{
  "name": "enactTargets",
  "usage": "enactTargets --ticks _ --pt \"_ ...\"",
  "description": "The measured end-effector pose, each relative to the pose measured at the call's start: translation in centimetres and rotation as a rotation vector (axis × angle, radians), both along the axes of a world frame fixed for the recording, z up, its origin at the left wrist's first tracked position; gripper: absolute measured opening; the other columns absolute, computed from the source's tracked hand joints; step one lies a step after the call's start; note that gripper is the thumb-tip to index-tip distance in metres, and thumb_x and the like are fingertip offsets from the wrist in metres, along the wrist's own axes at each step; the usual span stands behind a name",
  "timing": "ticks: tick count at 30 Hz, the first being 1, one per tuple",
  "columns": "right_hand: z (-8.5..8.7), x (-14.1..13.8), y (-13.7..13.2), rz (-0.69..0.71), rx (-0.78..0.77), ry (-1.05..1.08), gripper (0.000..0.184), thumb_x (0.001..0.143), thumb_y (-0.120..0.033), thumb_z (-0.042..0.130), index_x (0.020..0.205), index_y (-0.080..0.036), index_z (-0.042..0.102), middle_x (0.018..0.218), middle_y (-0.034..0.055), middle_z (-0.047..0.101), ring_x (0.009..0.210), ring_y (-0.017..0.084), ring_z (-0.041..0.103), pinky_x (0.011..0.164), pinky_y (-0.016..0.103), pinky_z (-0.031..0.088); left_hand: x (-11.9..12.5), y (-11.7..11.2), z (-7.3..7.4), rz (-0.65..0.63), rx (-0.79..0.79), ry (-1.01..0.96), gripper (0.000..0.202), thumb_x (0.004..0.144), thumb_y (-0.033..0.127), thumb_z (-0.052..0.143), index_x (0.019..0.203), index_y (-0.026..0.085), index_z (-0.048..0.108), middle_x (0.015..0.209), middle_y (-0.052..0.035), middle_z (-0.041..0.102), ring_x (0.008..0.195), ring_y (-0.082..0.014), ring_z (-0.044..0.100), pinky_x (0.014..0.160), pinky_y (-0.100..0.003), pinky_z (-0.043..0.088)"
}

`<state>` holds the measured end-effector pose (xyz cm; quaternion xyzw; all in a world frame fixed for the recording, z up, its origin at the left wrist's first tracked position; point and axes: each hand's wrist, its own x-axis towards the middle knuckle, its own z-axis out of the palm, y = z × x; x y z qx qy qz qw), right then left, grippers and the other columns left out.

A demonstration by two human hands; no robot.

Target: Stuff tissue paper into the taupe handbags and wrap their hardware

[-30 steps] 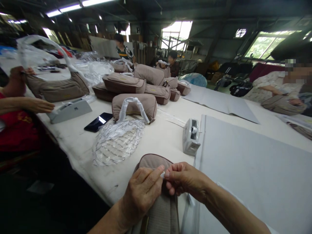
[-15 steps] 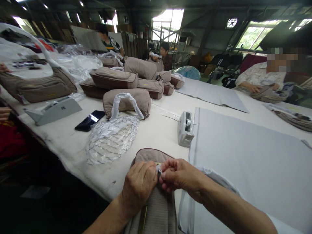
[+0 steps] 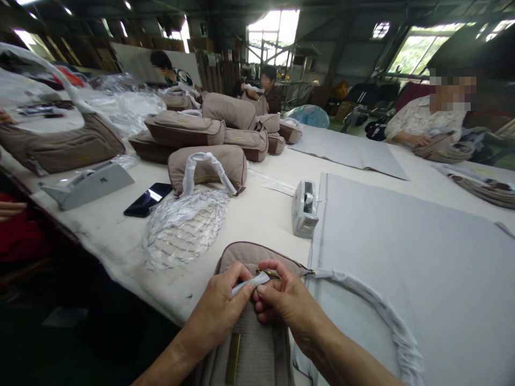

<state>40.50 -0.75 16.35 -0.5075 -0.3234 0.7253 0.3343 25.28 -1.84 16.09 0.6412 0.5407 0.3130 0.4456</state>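
Note:
A taupe ribbed handbag [image 3: 261,340] with dark piping and a gold plate lies in front of me. My left hand [image 3: 221,300] pinches a thin white wrapping strip [image 3: 257,280] between thumb and fingers, just over the bag's zipper. Close against it, my right hand [image 3: 281,295] has thumb and fingertips pressed together at the strip's lower edge; a small dark bit shows there, probably the zipper pull. The gold zipper hardware [image 3: 270,272] is partly covered by my fingers. From the bag's right corner, a strap wrapped in white [image 3: 374,297] curves over grey sheets.
Ahead stand a tape dispenser [image 3: 304,209], a bag with a white-wrapped handle [image 3: 209,169] and crumpled plastic netting [image 3: 187,230]. A phone [image 3: 147,199] and another dispenser [image 3: 90,185] lie left. Grey sheets [image 3: 410,241] cover the right side. Several people sit around the table.
My right hand has turned and shifted slightly, with its index finger raised. The white strip between my hands now shows more. More of the wrapped strap is visible on the right.

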Motion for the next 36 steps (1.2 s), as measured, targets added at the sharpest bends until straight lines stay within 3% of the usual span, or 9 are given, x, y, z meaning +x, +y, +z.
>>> enactTargets --ticks 3,6,11,17,22,24,29,32,36 --pt "-0.2 -0.6 -0.3 -0.005 0.069 -0.027 0.059 0.062 -0.034 0.067 0.111 -0.015 0.04 0.058 -0.0058 0.056 0.05 0.01 0.051 0.044 0.019 0.041 -0.2 0.5 -0.1 0.008 -0.199 -0.192 0.022 0.084 0.036 0.052 0.076 0.016 0.051 0.065 0.0019 0.059 0.048 -0.0076 0.047 0.046 -0.019 0.035" --pt "-0.8 -1.3 -0.6 -0.025 0.129 -0.056 0.054 0.068 -0.034 0.063 0.113 -0.015 0.039 0.057 -0.0067 0.054 0.047 0.008 0.047 0.043 0.019 0.038 -0.1 0.8 -0.7 0.051 -0.307 -0.351 0.025 0.08 0.038 0.054 0.076 0.015 0.05 0.061 0.0033 0.055 0.043 -0.0046 0.04 0.043 -0.017 0.031" --pt "-2.4 -1.1 -1.1 0.006 0.263 -0.187 0.046 0.077 -0.033 0.058 0.117 -0.016 0.042 0.058 -0.0067 0.051 0.047 0.01 0.046 0.044 0.021 0.039 -0.1 1.4 -0.2 0.072 -0.366 -0.271 0.024 0.074 0.037 0.057 0.072 0.015 0.049 0.055 0.0058 0.05 0.039 -0.0032 0.038 0.039 -0.015 0.029" --pt "-3.5 -0.7 -1.6 0.011 0.721 -0.569 0.026 0.087 -0.027 0.052 0.11 -0.018 0.057 0.059 -0.0034 0.058 0.051 0.013 0.055 0.05 0.022 0.041 -0.4 1.7 0.5 0.078 -0.458 -0.235 0.026 0.068 0.039 0.059 0.069 0.016 0.048 0.05 0.0084 0.042 0.038 -0.004 0.035 0.033 -0.014 0.028" --pt "-4.5 -1.0 -1.2 0.002 1.183 -0.793 0.022 0.093 -0.02 0.044 0.109 -0.018 0.058 0.08 0.003 0.069 0.063 0.015 0.065 0.054 0.022 0.045 -0.7 1.6 0.2 0.128 -0.516 -0.243 0.031 0.07 0.046 0.059 0.07 0.017 0.047 0.052 0.0079 0.044 0.036 -0.0029 0.033 0.03 -0.012 0.028" --pt "-4.8 -0.8 -0.8 0.016 1.394 -0.909 0.023 0.095 -0.019 0.04 0.109 -0.016 0.058 0.079 0.0044 0.069 0.065 0.015 0.066 0.055 0.022 0.045 -1.0 1.8 0.2 0.125 -0.584 -0.235 0.033 0.071 0.048 0.058 0.068 0.018 0.046 0.053 0.0073 0.046 0.035 -0.0023 0.029 0.027 -0.012 0.024" --pt "-4.4 0.4 0.5 0.285 1.719 -1.131 0.028 0.095 -0.012 0.031 0.114 -0.006 0.051 0.074 0.007 0.065 0.062 0.015 0.062 0.047 0.025 0.04 -1.8 2.4 0.6 0.106 -0.865 -0.304 0.032 0.065 0.044 0.063 0.068 0.019 0.044 0.046 0.0095 0.042 0.032 -0.0016 0.022 0.024 -0.01 0.017" --pt "-3.9 0.7 1.3 0.397 1.789 -1.16 0.026 0.094 -0.01 0.028 0.105 -0.008 0.052 0.07 0.0051 0.061 0.059 0.016 0.058 0.048 0.028 0.037 -1.9 2.5 0.6 0.123 -0.962 -0.38 0.032 0.064 0.043 0.064 0.074 0.019 0.046 0.045 0.0091 0.043 0.032 -0.0028 0.025 0.024 -0.01 0.02" --pt "-3.9 0.8 2.6 0.463 1.851 -1.134 0.029 0.095 -0.013 0.024 0.084 -0.015 0.051 0.064 0.0023 0.054 0.053 0.016 0.049 0.049 0.03 0.032 -1.5 2.2 0.3 0.153 -0.997 -0.399 0.024 0.076 0.043 0.053 0.075 0.02 0.045 0.041 0.0085 0.042 0.029 -0.0048 0.022 0.021 -0.012 0.02"
